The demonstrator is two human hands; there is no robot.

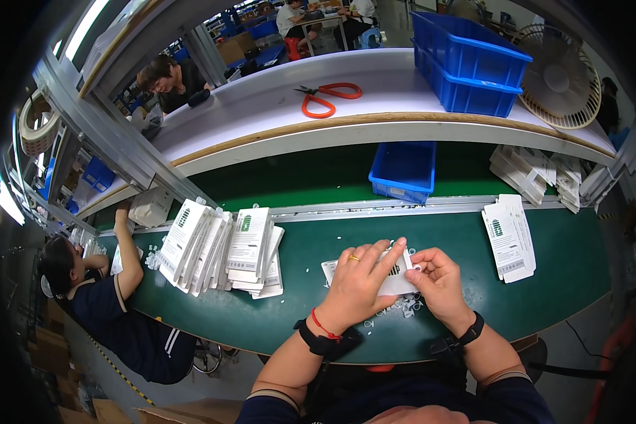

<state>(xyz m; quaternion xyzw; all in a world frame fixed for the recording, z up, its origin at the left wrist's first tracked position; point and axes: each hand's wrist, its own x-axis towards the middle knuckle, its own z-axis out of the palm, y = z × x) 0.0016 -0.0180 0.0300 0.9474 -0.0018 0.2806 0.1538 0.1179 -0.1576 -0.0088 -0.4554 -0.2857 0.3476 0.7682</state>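
A flat white box (397, 284) with dark print lies on the green bench in front of me. Across it rests my left hand (360, 279), fingers stretched toward its far edge and thumb along the near one, gripping it. My right hand (439, 284) is at the box's right end. Its thumb and forefinger pinch a small whitish piece (416, 267), which the fingertips partly hide. Small clear plastic pieces (407, 307) lie scattered just below the box, near both hands. Part of another white packet (328, 268) shows left of my left hand.
Stacked white boxes (247, 244) stand at left, with another stack (509, 240) at right. A blue bin (403, 169) sits behind the hands. The shelf above holds orange-handled scissors (325, 97), stacked blue bins (466, 67) and a fan (558, 81). A co-worker (113, 304) works at far left.
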